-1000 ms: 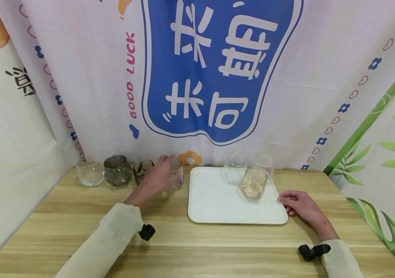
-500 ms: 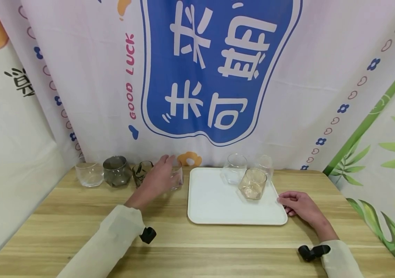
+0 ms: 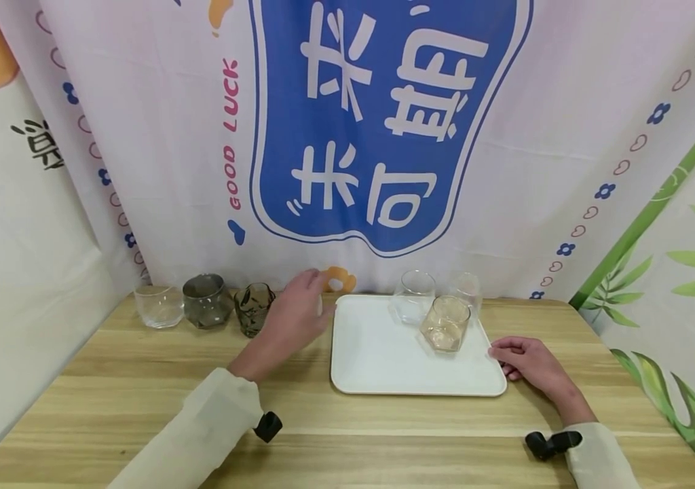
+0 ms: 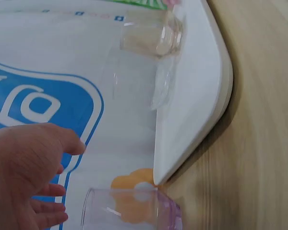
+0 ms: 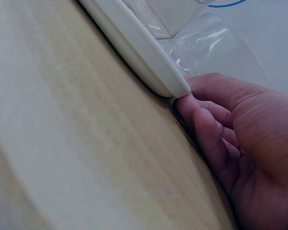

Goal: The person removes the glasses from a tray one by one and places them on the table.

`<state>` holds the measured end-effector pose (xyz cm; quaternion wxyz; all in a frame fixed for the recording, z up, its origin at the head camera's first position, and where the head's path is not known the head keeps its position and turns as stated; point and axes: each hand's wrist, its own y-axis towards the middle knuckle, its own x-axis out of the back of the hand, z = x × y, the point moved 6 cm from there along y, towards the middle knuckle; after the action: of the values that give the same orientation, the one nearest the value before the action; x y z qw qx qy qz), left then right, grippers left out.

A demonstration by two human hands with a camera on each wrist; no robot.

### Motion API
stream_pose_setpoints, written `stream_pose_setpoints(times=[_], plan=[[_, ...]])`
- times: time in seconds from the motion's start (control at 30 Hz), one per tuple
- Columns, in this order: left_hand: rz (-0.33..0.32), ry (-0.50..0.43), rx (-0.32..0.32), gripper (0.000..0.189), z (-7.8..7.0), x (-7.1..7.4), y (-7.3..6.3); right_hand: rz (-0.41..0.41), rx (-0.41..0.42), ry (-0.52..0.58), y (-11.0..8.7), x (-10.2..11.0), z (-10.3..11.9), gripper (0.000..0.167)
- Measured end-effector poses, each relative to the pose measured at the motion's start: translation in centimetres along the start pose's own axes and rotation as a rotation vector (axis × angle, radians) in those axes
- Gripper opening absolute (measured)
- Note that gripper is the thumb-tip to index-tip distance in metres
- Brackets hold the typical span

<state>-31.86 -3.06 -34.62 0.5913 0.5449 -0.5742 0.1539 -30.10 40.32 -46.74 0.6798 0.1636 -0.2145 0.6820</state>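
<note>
Left hand (image 3: 296, 309) has shifted rightward since the earlier frame, fingertips now near the left edge of a white tray (image 3: 372, 346); right hand (image 3: 531, 363) and the tray look unchanged. Left fingers loosely bent, thumb stretched away from them, a wide gap between, nothing held. Lilac-tinted glass (image 4: 139, 211) stands just beside these fingers, apart from them in the left wrist view, on the tableward side; from the head it is mostly hidden behind the hand. To the left of the left fingers, a row on the wooden table (image 3: 323, 435): dark brown glass (image 3: 252, 309) nearest the hand, then a smoky grey glass (image 3: 207, 302), then a clear tumbler (image 3: 159, 307) farthest out. Right fingers narrow, pinching the tray's right rim, the other fingers curled in beneath. Three glasses on the tray lie between the two hands, closer to the right fingers: amber glass (image 3: 445, 324) foremost, rounded clear glass (image 3: 413, 299) behind it toward the left fingers, faint clear glass (image 3: 466, 292) behind it on the right-hand side. Beyond all the fingers hangs a printed curtain (image 3: 170, 170).
</note>
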Motion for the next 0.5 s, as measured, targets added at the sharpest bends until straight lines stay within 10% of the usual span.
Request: stream_pose_setpoints(times=[0.5], plan=[[0.062,-0.102,-0.094,0.040,-6.3,-3.8,0.4,-0.004,-0.003,-0.003,0.1,0.0,0.0,0.044]])
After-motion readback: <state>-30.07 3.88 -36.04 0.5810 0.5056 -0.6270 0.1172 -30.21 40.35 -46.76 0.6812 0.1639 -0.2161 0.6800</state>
